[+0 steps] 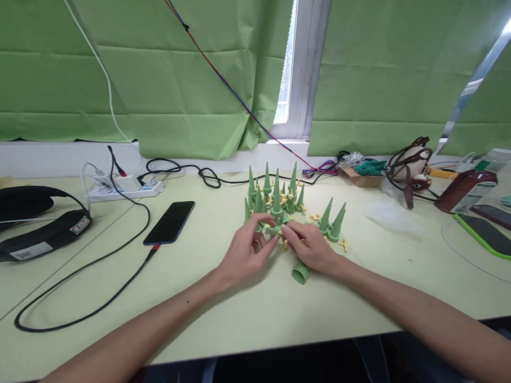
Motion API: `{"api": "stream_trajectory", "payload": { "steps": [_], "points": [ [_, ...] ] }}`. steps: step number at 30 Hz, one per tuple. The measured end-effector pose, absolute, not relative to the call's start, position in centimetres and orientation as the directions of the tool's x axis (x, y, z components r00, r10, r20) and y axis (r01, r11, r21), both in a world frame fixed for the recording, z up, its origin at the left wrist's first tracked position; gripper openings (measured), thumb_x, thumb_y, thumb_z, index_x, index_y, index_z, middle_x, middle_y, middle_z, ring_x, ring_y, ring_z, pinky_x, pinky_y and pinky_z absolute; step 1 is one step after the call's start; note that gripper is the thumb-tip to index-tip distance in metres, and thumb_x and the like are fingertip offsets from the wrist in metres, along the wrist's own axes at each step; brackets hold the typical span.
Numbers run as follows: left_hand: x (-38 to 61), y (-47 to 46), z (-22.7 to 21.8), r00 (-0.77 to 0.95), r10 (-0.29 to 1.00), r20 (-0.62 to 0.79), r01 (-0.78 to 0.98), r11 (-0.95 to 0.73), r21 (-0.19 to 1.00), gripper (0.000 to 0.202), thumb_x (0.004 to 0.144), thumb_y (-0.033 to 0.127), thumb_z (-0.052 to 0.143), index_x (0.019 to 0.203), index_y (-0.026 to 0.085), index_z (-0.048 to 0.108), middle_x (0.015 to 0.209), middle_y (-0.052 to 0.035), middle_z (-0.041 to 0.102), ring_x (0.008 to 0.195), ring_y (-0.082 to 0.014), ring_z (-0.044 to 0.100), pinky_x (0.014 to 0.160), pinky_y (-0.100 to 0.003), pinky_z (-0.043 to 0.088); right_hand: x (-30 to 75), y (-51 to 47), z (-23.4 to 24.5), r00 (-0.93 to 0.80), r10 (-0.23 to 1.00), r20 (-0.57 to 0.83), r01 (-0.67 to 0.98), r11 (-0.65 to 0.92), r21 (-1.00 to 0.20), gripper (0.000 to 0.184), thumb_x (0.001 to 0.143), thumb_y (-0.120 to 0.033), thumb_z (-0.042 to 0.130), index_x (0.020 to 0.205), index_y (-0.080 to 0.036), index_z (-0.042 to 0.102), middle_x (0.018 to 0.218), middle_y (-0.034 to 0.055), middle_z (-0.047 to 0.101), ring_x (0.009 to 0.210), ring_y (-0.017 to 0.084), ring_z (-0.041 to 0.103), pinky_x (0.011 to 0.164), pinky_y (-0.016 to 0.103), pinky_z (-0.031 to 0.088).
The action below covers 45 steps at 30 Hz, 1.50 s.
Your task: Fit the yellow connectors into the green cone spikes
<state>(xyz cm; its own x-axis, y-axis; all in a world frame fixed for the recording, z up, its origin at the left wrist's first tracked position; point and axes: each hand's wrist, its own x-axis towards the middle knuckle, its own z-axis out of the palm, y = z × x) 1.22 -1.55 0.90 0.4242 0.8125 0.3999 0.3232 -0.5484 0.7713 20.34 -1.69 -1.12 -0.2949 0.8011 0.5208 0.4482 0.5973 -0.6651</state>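
Green plastic, matte and smooth, makes up the small spike piece (274,231) pinched between both hands over the middle of the table. The left hand (245,253) closes thumb and fingertips on its near end, and the right hand (312,246) closes narrow fingertips on the other end, so the two grips meet on it. Fingers cover most of the piece, and its exact form cannot be told. Just under the heel of the right hand lies a toppled green cone (300,275), its round open mouth facing the camera; whether the palm touches it cannot be told. Directly behind the hands stands a cluster of upright cones (273,197) in the same pale green, each a slim pointed taper rising from a wider collared base, packed close together. Two leaning cones (333,222) stand just right of the cluster, beside the right hand's knuckles. Small yellow clips (314,216), pale and knobbly, lie scattered among and beside the cones. All rest on the pale cream table (253,321), which is smooth and flat. Left of the hands lies a glossy black smartphone (169,222) with a black cable (85,278) looping off it, near a white power strip (130,190). Behind hang pleated green curtains (170,76).
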Motion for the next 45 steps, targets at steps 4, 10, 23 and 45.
{"api": "stream_trajectory", "payload": {
  "steps": [4, 10, 23, 45],
  "points": [
    [1.2, -1.5, 0.9, 0.387, 0.854, 0.348, 0.321, -0.479, 0.817, 0.032, 0.091, 0.041, 0.059, 0.114, 0.022, 0.047, 0.1, -0.0037, 0.062, 0.056, -0.0088, 0.055, 0.048, -0.021, 0.042, 20.4, -1.7, -1.1, -0.235, 0.812, 0.535, 0.438, 0.579, -0.687, 0.04, 0.104, -0.04, 0.038, 0.068, -0.021, 0.044, 0.055, -0.004, 0.047, 0.049, 0.012, 0.042, 0.055, 0.026, 0.035],
    [1.1, -1.4, 1.0, 0.331, 0.894, 0.301, 0.275, -0.397, 0.876, 0.025, 0.097, 0.047, 0.048, 0.099, 0.022, 0.047, 0.065, 0.0051, 0.052, 0.051, -0.0099, 0.051, 0.049, -0.02, 0.039, 20.4, -1.8, -1.1, -0.195, 0.825, 0.53, 0.406, 0.56, -0.722, 0.037, 0.103, -0.042, 0.04, 0.074, -0.022, 0.049, 0.054, -0.0044, 0.046, 0.049, 0.013, 0.043, 0.055, 0.027, 0.037],
    [1.2, -1.1, 1.0, 0.403, 0.894, 0.194, 0.301, -0.33, 0.895, 0.049, 0.095, 0.057, 0.047, 0.066, 0.018, 0.051, 0.047, 0.0043, 0.047, 0.046, -0.0114, 0.049, 0.051, -0.024, 0.039, 20.5, -1.8, -1.1, -0.269, 0.806, 0.527, 0.398, 0.592, -0.701, 0.033, 0.104, -0.039, 0.039, 0.078, -0.022, 0.051, 0.054, -0.0046, 0.048, 0.049, 0.013, 0.045, 0.056, 0.027, 0.038],
    [1.4, -0.5, 1.4, 0.589, 0.806, -0.061, -0.194, 0.215, 0.957, 0.032, 0.086, 0.041, 0.072, 0.087, 0.015, 0.054, 0.053, 0.006, 0.054, 0.038, -0.0046, 0.047, 0.034, -0.015, 0.038, 20.7, -1.4, -1.6, -0.33, 0.742, 0.583, 0.484, 0.664, -0.57, 0.023, 0.101, -0.036, 0.046, 0.088, -0.021, 0.058, 0.062, -0.0038, 0.053, 0.055, 0.013, 0.047, 0.059, 0.024, 0.037]
  ]
}}
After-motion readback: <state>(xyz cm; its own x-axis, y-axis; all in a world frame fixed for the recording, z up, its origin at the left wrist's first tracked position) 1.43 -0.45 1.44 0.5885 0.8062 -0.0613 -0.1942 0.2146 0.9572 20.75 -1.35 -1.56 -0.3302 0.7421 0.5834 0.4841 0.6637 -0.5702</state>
